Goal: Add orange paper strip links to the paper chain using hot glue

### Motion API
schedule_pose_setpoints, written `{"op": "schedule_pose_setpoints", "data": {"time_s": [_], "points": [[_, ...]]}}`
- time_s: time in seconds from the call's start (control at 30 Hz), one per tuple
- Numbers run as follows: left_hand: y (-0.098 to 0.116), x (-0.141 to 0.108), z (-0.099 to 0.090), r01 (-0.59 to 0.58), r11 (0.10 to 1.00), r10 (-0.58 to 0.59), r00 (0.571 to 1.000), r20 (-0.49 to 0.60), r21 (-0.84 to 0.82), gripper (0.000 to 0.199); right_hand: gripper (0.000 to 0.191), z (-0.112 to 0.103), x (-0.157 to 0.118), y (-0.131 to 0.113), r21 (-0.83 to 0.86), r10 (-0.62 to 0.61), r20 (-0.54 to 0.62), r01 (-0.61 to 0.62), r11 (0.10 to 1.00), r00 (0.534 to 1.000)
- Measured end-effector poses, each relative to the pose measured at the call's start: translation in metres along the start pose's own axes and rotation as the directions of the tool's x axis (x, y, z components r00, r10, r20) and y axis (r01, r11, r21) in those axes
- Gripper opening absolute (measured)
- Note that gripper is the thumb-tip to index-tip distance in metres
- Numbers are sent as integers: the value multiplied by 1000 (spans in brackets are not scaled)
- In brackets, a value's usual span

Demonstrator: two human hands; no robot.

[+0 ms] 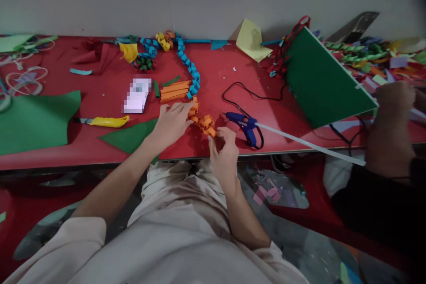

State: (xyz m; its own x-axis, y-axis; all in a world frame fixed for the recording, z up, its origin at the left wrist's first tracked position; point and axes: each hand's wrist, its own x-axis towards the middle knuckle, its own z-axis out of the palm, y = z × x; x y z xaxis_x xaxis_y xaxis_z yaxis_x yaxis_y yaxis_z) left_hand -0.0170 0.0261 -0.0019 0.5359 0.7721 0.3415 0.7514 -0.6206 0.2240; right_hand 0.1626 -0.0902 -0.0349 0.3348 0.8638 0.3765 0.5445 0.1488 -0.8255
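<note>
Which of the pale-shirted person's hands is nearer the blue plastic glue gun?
The right hand, just left of the glue gun; the left hand is farther left, by the orange paper rings.

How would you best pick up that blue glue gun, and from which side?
Probably by its handle, coming from the near edge of the red table: the blue glue gun lies with its handle end toward that edge. I'd avoid the nozzle, which points left and may be hot, and the long glue stick jutting out behind to the right.

Obstacle beside right hand (225, 153): glue gun (248, 129) — room between chain (194, 72) and cord (260, 98).
</note>
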Motion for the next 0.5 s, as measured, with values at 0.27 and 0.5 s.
{"op": "schedule_pose_setpoints", "data": {"time_s": [0.27, 0.5], "points": [[-81, 65, 1, 167, 974, -165, 986, -29, 153, 26, 33, -5, -3, 3, -361, -51, 88, 80, 929, 995], [-66, 57, 2, 144, 956, -173, 981, 94, 254, 20, 50, -6, 5, -5, -462, -77, 216, 171, 870, 973]]}}
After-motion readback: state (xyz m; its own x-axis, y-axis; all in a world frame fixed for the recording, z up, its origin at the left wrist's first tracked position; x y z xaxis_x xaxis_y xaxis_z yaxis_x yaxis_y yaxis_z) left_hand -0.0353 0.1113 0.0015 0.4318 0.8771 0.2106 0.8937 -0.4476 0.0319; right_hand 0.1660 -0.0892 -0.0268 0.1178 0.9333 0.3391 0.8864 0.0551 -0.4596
